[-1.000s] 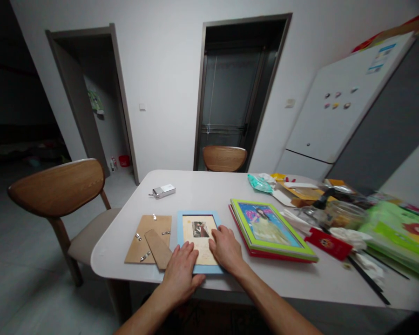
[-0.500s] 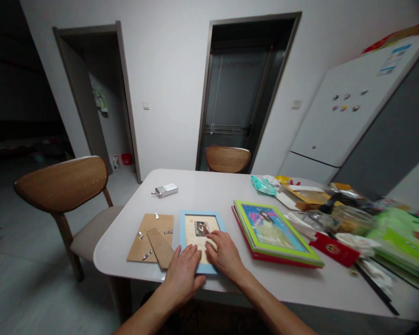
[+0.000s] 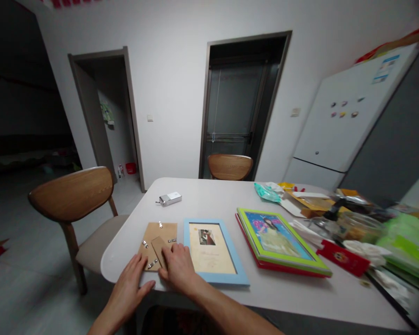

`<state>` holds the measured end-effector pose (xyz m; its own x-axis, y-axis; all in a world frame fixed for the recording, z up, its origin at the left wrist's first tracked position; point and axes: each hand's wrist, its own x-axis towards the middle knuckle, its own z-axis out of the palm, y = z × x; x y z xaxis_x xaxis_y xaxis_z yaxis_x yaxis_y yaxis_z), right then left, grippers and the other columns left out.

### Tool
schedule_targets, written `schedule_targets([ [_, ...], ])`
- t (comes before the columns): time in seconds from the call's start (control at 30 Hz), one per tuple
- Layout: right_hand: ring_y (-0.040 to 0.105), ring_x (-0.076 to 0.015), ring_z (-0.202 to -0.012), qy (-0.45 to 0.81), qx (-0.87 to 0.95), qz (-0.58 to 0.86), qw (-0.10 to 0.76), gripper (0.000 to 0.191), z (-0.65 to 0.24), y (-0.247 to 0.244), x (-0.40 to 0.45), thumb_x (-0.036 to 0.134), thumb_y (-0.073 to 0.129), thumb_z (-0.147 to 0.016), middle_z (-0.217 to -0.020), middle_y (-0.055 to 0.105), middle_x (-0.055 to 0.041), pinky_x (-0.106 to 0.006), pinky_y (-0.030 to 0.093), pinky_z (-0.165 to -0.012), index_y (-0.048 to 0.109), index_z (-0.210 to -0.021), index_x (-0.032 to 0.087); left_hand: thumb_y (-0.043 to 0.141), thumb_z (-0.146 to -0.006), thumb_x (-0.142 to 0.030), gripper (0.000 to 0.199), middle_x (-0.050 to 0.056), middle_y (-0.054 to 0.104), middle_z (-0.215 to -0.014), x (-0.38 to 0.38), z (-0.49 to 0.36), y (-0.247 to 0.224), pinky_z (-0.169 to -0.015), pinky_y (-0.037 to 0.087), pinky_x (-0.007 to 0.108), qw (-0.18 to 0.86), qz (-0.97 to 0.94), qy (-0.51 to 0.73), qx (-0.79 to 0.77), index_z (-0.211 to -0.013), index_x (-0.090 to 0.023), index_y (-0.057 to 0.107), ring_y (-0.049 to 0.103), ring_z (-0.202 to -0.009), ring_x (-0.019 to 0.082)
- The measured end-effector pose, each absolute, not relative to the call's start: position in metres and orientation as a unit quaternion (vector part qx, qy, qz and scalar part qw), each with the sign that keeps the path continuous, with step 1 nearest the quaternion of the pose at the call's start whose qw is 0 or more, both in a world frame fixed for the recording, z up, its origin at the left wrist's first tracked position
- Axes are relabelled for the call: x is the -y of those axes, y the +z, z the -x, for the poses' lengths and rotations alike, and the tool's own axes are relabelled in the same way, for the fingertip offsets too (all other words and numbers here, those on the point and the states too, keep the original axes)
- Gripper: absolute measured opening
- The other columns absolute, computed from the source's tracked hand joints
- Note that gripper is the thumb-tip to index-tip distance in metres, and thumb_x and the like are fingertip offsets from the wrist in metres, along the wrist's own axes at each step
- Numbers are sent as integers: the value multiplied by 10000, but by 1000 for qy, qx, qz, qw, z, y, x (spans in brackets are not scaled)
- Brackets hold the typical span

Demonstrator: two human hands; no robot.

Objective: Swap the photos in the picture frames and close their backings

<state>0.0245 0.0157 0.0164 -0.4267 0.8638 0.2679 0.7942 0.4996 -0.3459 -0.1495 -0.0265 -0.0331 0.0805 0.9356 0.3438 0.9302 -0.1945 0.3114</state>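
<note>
On the near left of the table lies the brown backing board (image 3: 155, 230) of a photo frame, with metal clips and a narrow stand flap (image 3: 158, 243). My left hand (image 3: 131, 281) rests at its lower left corner, fingers stretched out and thumb apart. Over the board's lower right side my right hand (image 3: 180, 267) is curled, its fingers closed at the edge by the flap. Right beside it, a light blue photo frame (image 3: 242, 277) lies flat, holding a cream sheet (image 3: 209, 256) with a small picture. My right wrist passes close to the frame's lower left corner.
A green photo frame (image 3: 289, 260) lies on a red one (image 3: 265, 265) at right. Farther right are a red envelope (image 3: 344, 258), a clear container (image 3: 361, 228) and a green package (image 3: 405, 239). A small silver-white device (image 3: 170, 198) lies behind the board. Wooden chairs stand around.
Both hands have left the blue frame and moved left to the backing board. The cream sheet is now uncovered. The camera view has shifted slightly.
</note>
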Motion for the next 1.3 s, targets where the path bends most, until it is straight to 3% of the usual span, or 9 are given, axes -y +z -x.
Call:
schedule_targets([
  [0.13,484,-187,-869,178,811,474,293,458,-28,26,-17,197,541,-612,-954,518,-76,-295,370,-770,496,-1068,185,520,-684,-284,487,116,439,-1244,20,148,-32,-936,351,422,-26,-735,286,-614,-1149,-170,435,387,-1151,263],
  [0.27,486,-162,-837,192,803,426,369,395,-55,59,-9,163,534,-603,-919,520,-52,-262,393,-752,538,-997,195,454,-696,-179,501,136,341,-1309,15,133,3,-986,279,426,-65,-752,339,-561,-1191,-135,384,283,-1215,252],
  [0.37,487,-158,-826,174,794,427,395,314,-90,77,-5,149,535,-600,-891,529,-39,-269,398,-753,578,-906,205,457,-724,-213,503,107,320,-1326,12,104,29,-1002,257,419,-45,-766,364,-527,-1214,-166,351,263,-1226,231],
  [0.6,513,-162,-804,174,758,521,351,287,-169,39,-9,166,492,-629,-856,554,-50,-271,410,-750,617,-887,182,543,-696,-253,497,141,371,-1291,-6,25,5,-967,306,430,102,-797,344,-485,-1167,-155,419,327,-1193,240],
  [0.73,505,-167,-805,147,772,526,325,280,-181,15,-17,177,498,-622,-837,554,-55,-270,398,-753,632,-867,164,545,-697,-259,428,150,434,-1243,-8,12,-8,-957,302,450,128,-807,296,-495,-1107,-153,485,375,-1161,253],
  [0.93,473,-181,-853,92,769,553,307,267,-169,7,-11,181,545,-607,-869,554,-57,-302,369,-773,633,-859,188,568,-675,-365,501,147,426,-1249,-2,11,-7,-969,225,502,84,-843,212,-488,-1125,-165,477,350,-1174,273],
  [1.07,455,-177,-944,70,767,531,354,279,-190,26,-8,232,543,-662,-997,534,-67,-306,360,-822,605,-933,201,528,-706,-372,454,120,433,-1249,-7,14,-15,-965,243,490,39,-854,206,-476,-1121,-195,481,366,-1166,259],
  [1.2,462,-171,-990,-17,702,581,412,271,-281,57,-19,239,476,-726,-1018,556,-64,-318,341,-875,586,-969,190,486,-731,-438,469,116,436,-1247,-13,19,-26,-949,278,492,-17,-866,214,-451,-1131,-193,473,385,-1153,264],
  [1.3,530,-164,-872,-70,585,720,367,273,-371,69,-32,224,432,-741,-974,592,-77,-277,392,-796,602,-941,146,481,-736,-445,463,111,468,-1220,-16,23,-31,-905,347,480,-80,-871,221,-431,-1127,-197,474,435,-1114,264],
])
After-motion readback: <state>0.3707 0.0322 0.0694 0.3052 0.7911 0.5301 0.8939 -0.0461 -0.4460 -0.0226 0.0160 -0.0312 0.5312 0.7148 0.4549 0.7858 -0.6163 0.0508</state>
